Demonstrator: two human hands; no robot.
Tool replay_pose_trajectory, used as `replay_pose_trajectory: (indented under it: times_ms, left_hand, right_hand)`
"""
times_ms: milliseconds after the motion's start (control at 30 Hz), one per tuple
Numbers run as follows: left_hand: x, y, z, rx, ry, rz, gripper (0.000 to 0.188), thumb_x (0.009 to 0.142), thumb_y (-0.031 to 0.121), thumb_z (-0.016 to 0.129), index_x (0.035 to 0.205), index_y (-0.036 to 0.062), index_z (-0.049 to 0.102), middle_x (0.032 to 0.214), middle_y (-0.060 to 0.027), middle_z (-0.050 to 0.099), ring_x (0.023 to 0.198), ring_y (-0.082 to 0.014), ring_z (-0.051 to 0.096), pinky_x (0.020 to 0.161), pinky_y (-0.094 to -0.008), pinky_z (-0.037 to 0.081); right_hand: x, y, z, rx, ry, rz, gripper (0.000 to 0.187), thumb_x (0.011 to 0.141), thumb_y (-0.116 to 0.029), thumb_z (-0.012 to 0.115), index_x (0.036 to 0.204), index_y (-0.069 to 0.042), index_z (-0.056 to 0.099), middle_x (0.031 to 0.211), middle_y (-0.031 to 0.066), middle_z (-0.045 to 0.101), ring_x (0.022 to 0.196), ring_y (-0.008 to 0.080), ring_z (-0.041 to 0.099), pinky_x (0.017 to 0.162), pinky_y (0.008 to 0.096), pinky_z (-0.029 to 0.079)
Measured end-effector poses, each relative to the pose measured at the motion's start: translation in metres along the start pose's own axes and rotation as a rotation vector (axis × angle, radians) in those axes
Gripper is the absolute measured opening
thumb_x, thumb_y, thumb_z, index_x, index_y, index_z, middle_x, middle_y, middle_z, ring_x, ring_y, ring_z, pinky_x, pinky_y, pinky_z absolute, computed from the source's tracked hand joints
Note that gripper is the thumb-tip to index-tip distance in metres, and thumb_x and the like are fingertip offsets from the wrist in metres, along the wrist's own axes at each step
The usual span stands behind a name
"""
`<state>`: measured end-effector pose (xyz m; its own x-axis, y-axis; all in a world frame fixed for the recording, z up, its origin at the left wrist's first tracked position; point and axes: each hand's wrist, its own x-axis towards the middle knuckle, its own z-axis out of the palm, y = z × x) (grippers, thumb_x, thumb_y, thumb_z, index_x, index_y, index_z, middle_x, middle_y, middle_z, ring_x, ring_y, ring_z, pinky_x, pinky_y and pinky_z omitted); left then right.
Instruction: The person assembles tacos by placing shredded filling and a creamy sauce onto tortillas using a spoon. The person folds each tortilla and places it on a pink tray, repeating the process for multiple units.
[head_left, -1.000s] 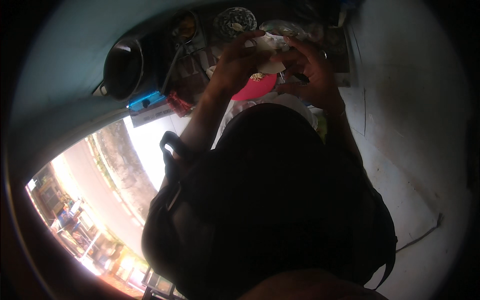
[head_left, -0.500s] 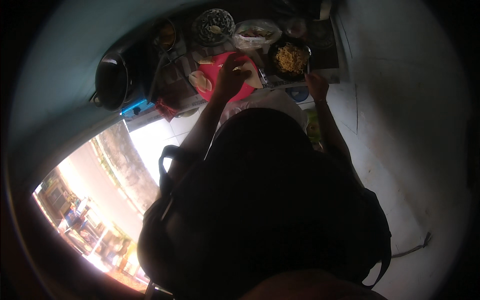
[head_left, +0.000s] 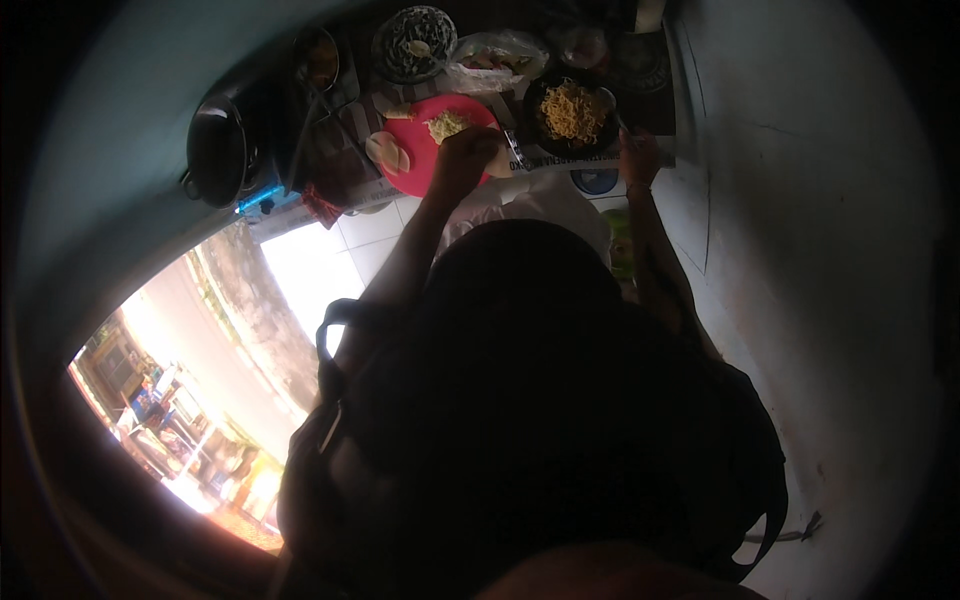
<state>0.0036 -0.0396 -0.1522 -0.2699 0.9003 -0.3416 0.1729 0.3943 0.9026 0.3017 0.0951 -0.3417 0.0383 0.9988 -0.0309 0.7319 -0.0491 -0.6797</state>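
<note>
My left hand [head_left: 468, 158] hangs over the right part of a pink plate [head_left: 412, 165], its fingers curled. What they pinch, if anything, is hidden. A pale flat wrapper sheet [head_left: 499, 165] shows beside those fingers, and a small heap of pale shredded food [head_left: 446, 124] lies on the plate. More pale round sheets [head_left: 387, 153] rest at its left edge, with a rolled piece [head_left: 397, 111] at its upper left. At the right, my right hand [head_left: 638, 156] is closed around the handle of a spoon [head_left: 611, 101], whose head is at the rim of a dark bowl of noodles [head_left: 571, 112].
A dark pot [head_left: 217, 150] stands at the far left. Behind the plate are a black-and-white patterned dish [head_left: 414, 45] with a spoon and a clear plastic bag of food [head_left: 497, 62]. A silvery narrow item [head_left: 514, 148] lies between plate and bowl. A wall [head_left: 800, 200] rises at right.
My left hand has drawn back toward me, uncovering the shredded heap. The spoon and my right hand have shifted slightly. The whole view has moved a little.
</note>
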Motion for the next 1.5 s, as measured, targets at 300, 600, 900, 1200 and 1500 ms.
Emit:
replay_pose_trajectory:
  times_ms: [300, 600, 900, 1200, 1500]
  left_hand:
    - [0.005, -0.009, 0.01, -0.281, 0.109, 0.009, 0.029, 0.081, 0.002, 0.061, 0.11, 0.0024, 0.062, 0.093, -0.0094, 0.068, 0.085, -0.0152, 0.064, 0.076, -0.0292, 0.05]
    - [0.005, -0.012, 0.006, -0.026, 0.025, -0.051, 0.028, 0.082, 0.007, 0.065, 0.109, -0.0015, 0.061, 0.093, -0.008, 0.068, 0.088, -0.013, 0.063, 0.076, -0.0293, 0.05]
    - [-0.006, 0.001, -0.001, -0.178, -0.021, -0.068, 0.026, 0.083, 0.011, 0.065, 0.106, -0.0009, 0.063, 0.091, -0.006, 0.066, 0.08, -0.0129, 0.061, 0.071, -0.0286, 0.05]
    - [-0.01, -0.013, -0.021, -0.244, -0.049, -0.055, 0.027, 0.082, 0.012, 0.066, 0.106, -0.0011, 0.063, 0.093, -0.0053, 0.065, 0.08, -0.0117, 0.06, 0.068, -0.027, 0.05]
    - [-0.02, -0.007, -0.035, -0.333, -0.047, -0.136, 0.027, 0.084, 0.011, 0.064, 0.107, -0.0019, 0.063, 0.086, -0.0037, 0.065, 0.074, -0.0096, 0.059, 0.065, -0.0248, 0.048]
  right_hand:
    - [0.048, -0.03, -0.007, 0.269, 0.003, -0.198, 0.028, 0.093, -0.028, 0.055, 0.105, -0.006, 0.067, 0.082, 0.0075, 0.065, 0.075, 0.0168, 0.061, 0.069, 0.0323, 0.048]
    - [0.002, -0.054, -0.077, 0.129, -0.303, -0.21, 0.021, 0.093, -0.018, 0.052, 0.104, -0.009, 0.067, 0.092, 0.0119, 0.067, 0.085, 0.0244, 0.065, 0.074, 0.0354, 0.05]
    - [-0.043, -0.075, -0.029, 0.128, -0.19, -0.569, 0.018, 0.089, -0.02, 0.061, 0.099, -0.007, 0.069, 0.085, 0.0144, 0.067, 0.08, 0.0316, 0.065, 0.07, 0.0377, 0.05]
    - [-0.034, -0.021, 0.005, 0.336, -0.313, 0.062, 0.032, 0.097, -0.031, 0.047, 0.102, -0.008, 0.069, 0.08, 0.0063, 0.069, 0.07, 0.0131, 0.063, 0.063, 0.0292, 0.047]
    - [-0.032, -0.029, -0.019, 0.866, -0.31, 0.577, 0.023, 0.093, -0.027, 0.053, 0.101, -0.01, 0.065, 0.073, 0.0005, 0.062, 0.064, 0.0089, 0.056, 0.056, 0.0247, 0.04]
